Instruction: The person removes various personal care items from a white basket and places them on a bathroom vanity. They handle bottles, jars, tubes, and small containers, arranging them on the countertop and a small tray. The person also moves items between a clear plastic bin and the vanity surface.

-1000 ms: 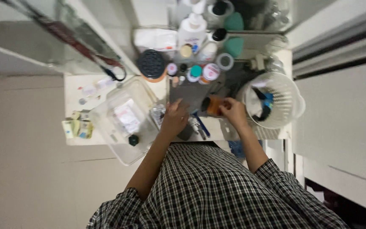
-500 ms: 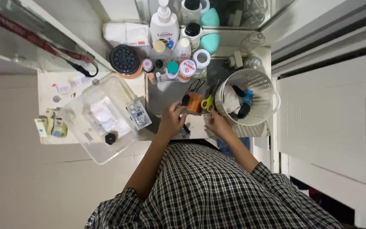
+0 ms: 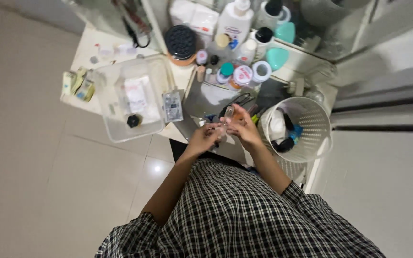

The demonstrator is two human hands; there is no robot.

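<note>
I see the table [image 3: 96, 102] crowded: a clear plastic box [image 3: 130, 98] at left, a white basket [image 3: 298, 129] at right, bottles [image 3: 235, 28] behind. My left hand [image 3: 205, 138] and right hand [image 3: 241, 128] meet above the table edge, both closed on a small clear tube [image 3: 227, 114], upright. I'd keep it over the table, grip firm, movements small.
</note>
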